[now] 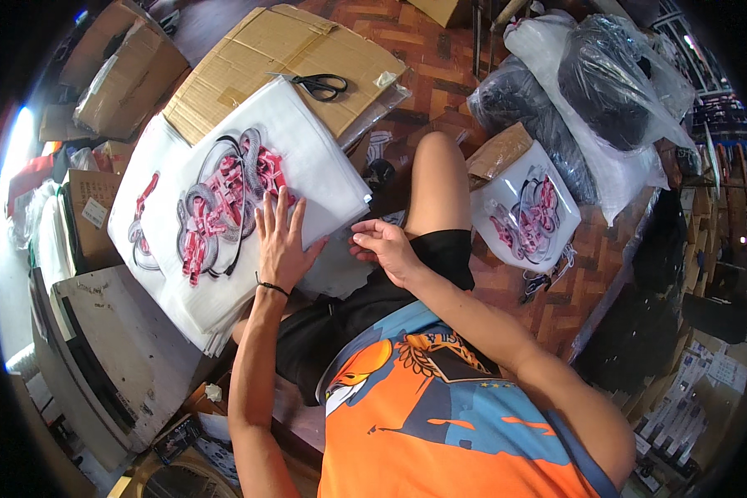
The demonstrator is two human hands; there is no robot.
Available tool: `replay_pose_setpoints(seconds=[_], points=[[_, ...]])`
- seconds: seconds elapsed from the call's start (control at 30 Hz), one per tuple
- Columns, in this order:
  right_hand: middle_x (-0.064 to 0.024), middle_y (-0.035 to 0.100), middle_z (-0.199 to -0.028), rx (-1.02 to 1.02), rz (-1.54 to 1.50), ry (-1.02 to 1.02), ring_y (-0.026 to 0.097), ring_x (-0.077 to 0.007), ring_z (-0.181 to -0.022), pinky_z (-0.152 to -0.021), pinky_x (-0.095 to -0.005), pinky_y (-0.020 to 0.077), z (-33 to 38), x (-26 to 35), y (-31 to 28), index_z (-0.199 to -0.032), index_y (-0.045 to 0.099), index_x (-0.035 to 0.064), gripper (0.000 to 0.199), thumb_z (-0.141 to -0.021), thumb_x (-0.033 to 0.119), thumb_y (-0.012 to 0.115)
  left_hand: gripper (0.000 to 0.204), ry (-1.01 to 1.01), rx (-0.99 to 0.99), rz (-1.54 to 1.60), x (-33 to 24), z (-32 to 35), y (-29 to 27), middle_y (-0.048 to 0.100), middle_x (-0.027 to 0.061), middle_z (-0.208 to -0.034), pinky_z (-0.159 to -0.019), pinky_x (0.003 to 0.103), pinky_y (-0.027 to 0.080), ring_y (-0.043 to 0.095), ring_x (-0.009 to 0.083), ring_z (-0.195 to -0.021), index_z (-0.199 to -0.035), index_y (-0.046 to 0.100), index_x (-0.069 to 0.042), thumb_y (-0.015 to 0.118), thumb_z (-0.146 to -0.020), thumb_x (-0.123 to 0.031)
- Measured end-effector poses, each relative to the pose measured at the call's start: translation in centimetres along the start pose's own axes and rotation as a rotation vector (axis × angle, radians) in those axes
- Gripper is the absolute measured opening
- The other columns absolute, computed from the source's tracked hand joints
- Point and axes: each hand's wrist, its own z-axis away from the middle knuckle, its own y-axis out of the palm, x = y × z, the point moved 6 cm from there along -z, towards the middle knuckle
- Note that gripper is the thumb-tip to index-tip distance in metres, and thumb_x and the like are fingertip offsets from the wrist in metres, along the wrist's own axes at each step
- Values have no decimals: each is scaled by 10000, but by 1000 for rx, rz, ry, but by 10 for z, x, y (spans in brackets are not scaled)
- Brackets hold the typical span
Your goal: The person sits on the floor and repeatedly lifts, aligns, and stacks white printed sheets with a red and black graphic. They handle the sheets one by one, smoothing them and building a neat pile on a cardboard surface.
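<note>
My left hand lies flat with fingers spread on a stack of white printed sheets. The top sheet carries a red, grey and black design of lettering and snake-like coils. Just off the stack's right corner is my right hand, its fingers loosely curled and apart, with nothing visible in them. Black-handled scissors rest on a flat cardboard piece behind the stack. A similar printed sheet lies on the floor to the right of my knee.
Clear plastic bags with dark contents sit at the far right. Brown paper touches the right-hand printed sheet. Cardboard boxes stand at the far left, above a worn grey board. The floor is brown herringbone wood.
</note>
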Motion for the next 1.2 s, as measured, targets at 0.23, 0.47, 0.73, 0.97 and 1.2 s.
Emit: replay_pose_setpoints(seconds=[0.23, 0.47, 0.73, 0.97, 1.2], points=[[-101, 673, -1047, -76, 44, -34, 680, -172, -871, -744, -283, 554, -6, -1, -1, -1227, 554, -21, 318, -944, 89, 650, 771, 31, 67, -135, -9, -1, 14, 293, 251, -1575, -1175, 583, 283, 287, 493, -1438, -1448, 478, -60, 786, -786, -308], [-132, 680, -1109, -69, -62, 33, 698, -206, -924, -763, -291, 562, -15, -3, -5, -1265, 536, -25, 366, -935, 84, 652, 749, 50, 148, -139, -4, -6, 9, 340, 266, -1544, -1159, 534, 347, 368, 499, -1394, -1454, 477, -92, 789, -781, -196], [-87, 677, -945, -336, -28, -71, 683, -185, -809, -652, -305, 558, -11, 0, 1, -1094, 587, -8, 260, -876, 57, 713, 488, 129, 51, 67, 2, -15, -19, 563, 234, -1370, -1004, 502, 508, 538, 495, -1244, -1280, 583, -52, 704, -807, -44], [-80, 682, -840, -247, -61, -62, 671, -164, -699, -584, -289, 537, -18, 9, 0, -958, 618, -5, 132, -893, 67, 709, 355, 55, -101, 188, 6, -13, -23, 617, 231, -1285, -989, 481, 507, 562, 455, -1223, -1234, 631, -28, 623, -879, -37], [-104, 708, -805, -154, 141, -271, 684, -176, -611, -536, -301, 534, -28, 36, 11, -1011, 661, -51, 209, -916, 133, 687, 212, -215, -195, 273, 32, -9, -42, 613, 236, -686, -564, 467, 466, 628, 408, -616, -1153, 660, -6, 556, -994, -101]])
